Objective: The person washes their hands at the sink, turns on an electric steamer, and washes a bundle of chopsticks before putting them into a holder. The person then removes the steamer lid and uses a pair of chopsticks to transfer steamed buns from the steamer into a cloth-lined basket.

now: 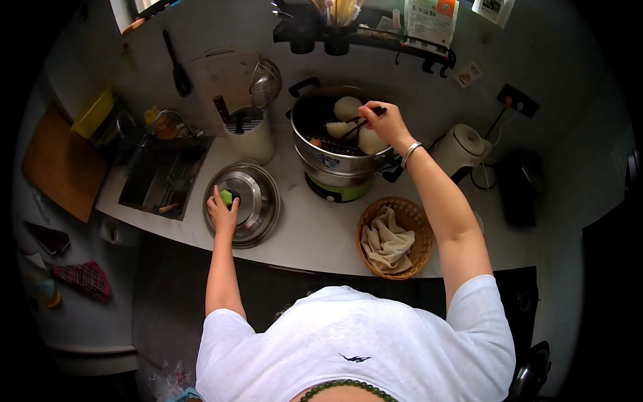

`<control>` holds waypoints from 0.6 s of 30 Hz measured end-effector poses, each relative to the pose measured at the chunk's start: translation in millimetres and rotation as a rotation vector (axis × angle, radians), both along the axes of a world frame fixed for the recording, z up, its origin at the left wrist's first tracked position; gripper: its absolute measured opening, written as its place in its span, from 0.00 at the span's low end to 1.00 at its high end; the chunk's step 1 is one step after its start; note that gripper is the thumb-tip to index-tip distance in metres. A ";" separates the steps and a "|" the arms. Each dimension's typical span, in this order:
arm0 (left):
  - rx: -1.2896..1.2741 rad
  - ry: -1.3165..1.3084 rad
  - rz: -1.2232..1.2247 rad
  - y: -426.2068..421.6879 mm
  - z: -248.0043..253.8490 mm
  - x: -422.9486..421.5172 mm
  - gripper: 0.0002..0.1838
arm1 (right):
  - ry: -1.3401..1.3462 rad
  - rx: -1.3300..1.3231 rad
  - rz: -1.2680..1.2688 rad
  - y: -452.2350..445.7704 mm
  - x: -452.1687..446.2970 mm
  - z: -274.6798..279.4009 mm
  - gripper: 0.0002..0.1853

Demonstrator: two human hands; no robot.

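My left hand (221, 216) has its fingers round the green knob of a round metal lid (251, 228), which rests on the counter. My right hand (388, 125) is over the steamer pot (338, 159), closed on dark chopsticks (355, 129) that reach down among the buns. Inside the pot are a pale round bun (347, 108) at the back, another bun (337, 130) by the chopstick tips, and a third bun (370, 142) below my right hand. A small brownish item lies near the pot's left wall. The pot sits on a green-sided base.
A wicker basket (427, 244) holding a crumpled cloth (387, 244) stands at the counter's front edge. Left of the pot are a white utensil holder (253, 142) and a sink (164, 175). An electric kettle (461, 149) is at right. A shelf (368, 39) hangs above.
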State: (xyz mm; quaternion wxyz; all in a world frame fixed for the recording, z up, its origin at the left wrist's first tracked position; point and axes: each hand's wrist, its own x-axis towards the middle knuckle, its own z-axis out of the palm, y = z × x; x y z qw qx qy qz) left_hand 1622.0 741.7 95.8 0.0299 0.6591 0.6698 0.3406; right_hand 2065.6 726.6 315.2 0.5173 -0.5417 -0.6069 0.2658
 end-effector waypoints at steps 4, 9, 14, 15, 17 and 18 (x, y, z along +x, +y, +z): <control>0.087 -0.039 0.018 -4.4 -4.2 1.2 0.41 | -0.318 0.357 0.086 -17.8 -0.6 14.0 0.07; 0.267 -0.096 0.066 -25.8 20.6 12.2 0.36 | 0.009 0.517 -0.036 -98.7 43.4 64.9 0.13; 0.144 -0.384 -0.332 -87.9 50.6 100.5 0.22 | 0.151 0.423 -0.359 -213.5 88.2 61.7 0.15; 0.111 -0.496 -0.477 -98.3 44.3 127.2 0.19 | 0.164 0.371 -0.435 -231.7 94.3 54.1 0.16; -0.100 -0.255 -0.758 -131.0 57.5 177.2 0.18 | 0.146 0.320 -0.468 -263.0 95.6 36.3 0.16; -0.102 -0.240 -0.890 -145.5 57.4 204.8 0.19 | 0.135 0.271 -0.507 -274.5 100.0 19.3 0.16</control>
